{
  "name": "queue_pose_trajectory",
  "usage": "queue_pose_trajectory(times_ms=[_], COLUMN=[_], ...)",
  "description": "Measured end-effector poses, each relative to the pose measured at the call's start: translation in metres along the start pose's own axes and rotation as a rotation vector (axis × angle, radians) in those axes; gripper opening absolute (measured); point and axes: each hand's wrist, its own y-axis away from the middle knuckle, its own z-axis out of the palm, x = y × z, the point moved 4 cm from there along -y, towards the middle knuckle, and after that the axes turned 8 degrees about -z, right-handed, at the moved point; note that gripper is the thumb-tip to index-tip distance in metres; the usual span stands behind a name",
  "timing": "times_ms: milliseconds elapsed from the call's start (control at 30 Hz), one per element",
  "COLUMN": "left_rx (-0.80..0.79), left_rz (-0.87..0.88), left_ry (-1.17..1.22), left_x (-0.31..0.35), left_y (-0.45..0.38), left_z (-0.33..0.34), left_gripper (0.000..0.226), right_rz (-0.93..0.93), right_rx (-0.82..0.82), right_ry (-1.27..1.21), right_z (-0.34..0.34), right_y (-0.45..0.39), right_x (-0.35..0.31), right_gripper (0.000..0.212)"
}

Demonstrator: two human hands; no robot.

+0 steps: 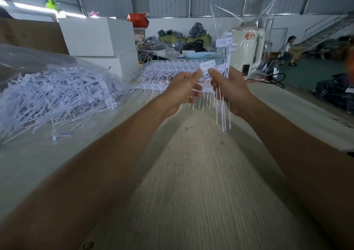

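Observation:
Both my hands are raised above a pale wood-grain table (191, 173). My left hand (182, 92) pinches one white plastic seal tag (207, 65) by its flat head. My right hand (228, 89) grips a bunch of the same white tags (223, 106); their thin tails hang below the palm and their heads stick up inside a clear plastic bag (249, 29) that the hand also holds up. Rows of joined tags (168, 71) lie on the table just beyond my hands.
A big clear bag with a loose heap of white tags (57, 96) covers the table's left side. Behind stand white boxes (99, 39), a blue basket (203, 55) and a white appliance (249, 45). A person (289, 48) walks at the far right.

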Motion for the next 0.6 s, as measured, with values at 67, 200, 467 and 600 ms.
queue_pose_trajectory(times_ms=[67, 200, 467, 600], left_rx=[-0.199, -0.522, -0.347, -0.320], left_rz=[-0.092, -0.174, -0.179, -0.110], left_ry=[-0.158, -0.261, -0.083, -0.066], left_x=[-0.008, -0.016, -0.014, -0.009], left_y=[0.005, 0.019, 0.019, 0.021], left_z=[0.016, 0.046, 0.044, 0.050], left_gripper=[0.053, 0.061, 0.042, 0.038], right_rz=[0.023, 0.060, 0.102, 0.120], right_rx=[0.068, 0.211, 0.255, 0.302], right_ry=[-0.123, -0.278, -0.252, -0.226], right_z=[-0.002, -0.002, 0.000, -0.001], right_y=[-0.002, -0.003, -0.003, -0.001], right_x=[-0.004, -0.004, 0.004, 0.007], right_gripper=[0.013, 0.018, 0.025, 0.025])
